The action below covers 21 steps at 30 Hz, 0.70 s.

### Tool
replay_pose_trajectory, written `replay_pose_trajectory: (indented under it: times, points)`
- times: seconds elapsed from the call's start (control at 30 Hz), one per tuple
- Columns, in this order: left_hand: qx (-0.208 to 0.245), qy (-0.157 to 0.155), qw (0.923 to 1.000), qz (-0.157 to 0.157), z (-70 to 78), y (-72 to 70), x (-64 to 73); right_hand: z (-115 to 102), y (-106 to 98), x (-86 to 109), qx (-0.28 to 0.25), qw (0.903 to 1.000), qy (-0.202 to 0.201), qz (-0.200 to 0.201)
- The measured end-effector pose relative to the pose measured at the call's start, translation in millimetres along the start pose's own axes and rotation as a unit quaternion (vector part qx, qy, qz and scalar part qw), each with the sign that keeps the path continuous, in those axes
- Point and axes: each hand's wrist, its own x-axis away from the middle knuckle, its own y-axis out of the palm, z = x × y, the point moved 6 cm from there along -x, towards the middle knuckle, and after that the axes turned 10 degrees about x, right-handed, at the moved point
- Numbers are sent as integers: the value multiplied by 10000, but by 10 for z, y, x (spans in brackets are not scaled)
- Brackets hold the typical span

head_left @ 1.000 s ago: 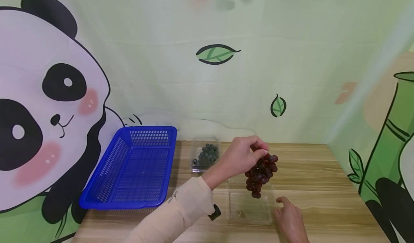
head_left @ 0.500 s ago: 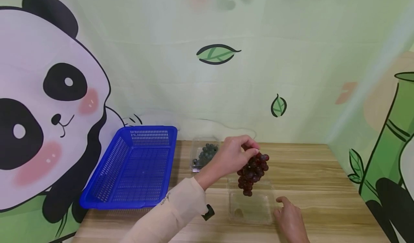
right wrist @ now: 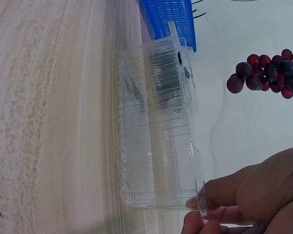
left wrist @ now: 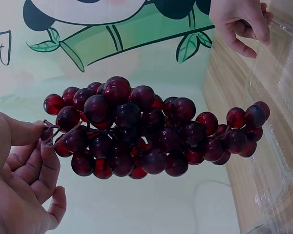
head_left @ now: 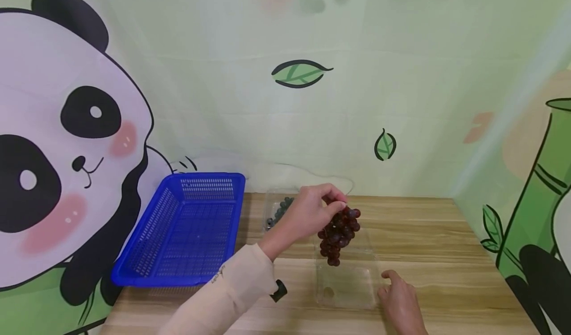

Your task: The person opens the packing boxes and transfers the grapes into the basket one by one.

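Observation:
My left hand [head_left: 312, 210] pinches the stem [left wrist: 63, 134] of a bunch of dark red grapes [head_left: 340, 233] between thumb and index finger. The bunch hangs in the air above the hinged side of a clear plastic box [head_left: 350, 289] that lies open on the table. In the left wrist view the whole bunch [left wrist: 146, 131] stretches away from the fingertips. My right hand [head_left: 400, 299] is low at the box's right side. Its thumb and fingers grip the edge of the clear box [right wrist: 156, 151] at one corner, as the right wrist view shows.
A blue slotted plastic basket [head_left: 196, 236] stands at the left of the wooden table [head_left: 424, 236]. Behind my left wrist is another clear box with dark blue grapes [head_left: 283, 208], partly covered by the arm. A printed cloth [head_left: 223, 102] hangs at the table's back edge.
The left hand has moved leftward with the red grapes, and its wrist now covers more of the dark blue grapes. The right hand has stayed at the clear box.

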Motion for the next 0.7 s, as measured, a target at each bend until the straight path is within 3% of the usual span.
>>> replay_pose_trajectory:
  times: [0.43, 0.7]
  points:
    - [-221, -12, 9994, 251, -28, -177, 77, -7, 17, 19, -210, 9995, 43, -243]
    - [-262, 85, 9990, 349, -39, -285, 123, -1, 9, 14, -55, 9999, 13, -118]
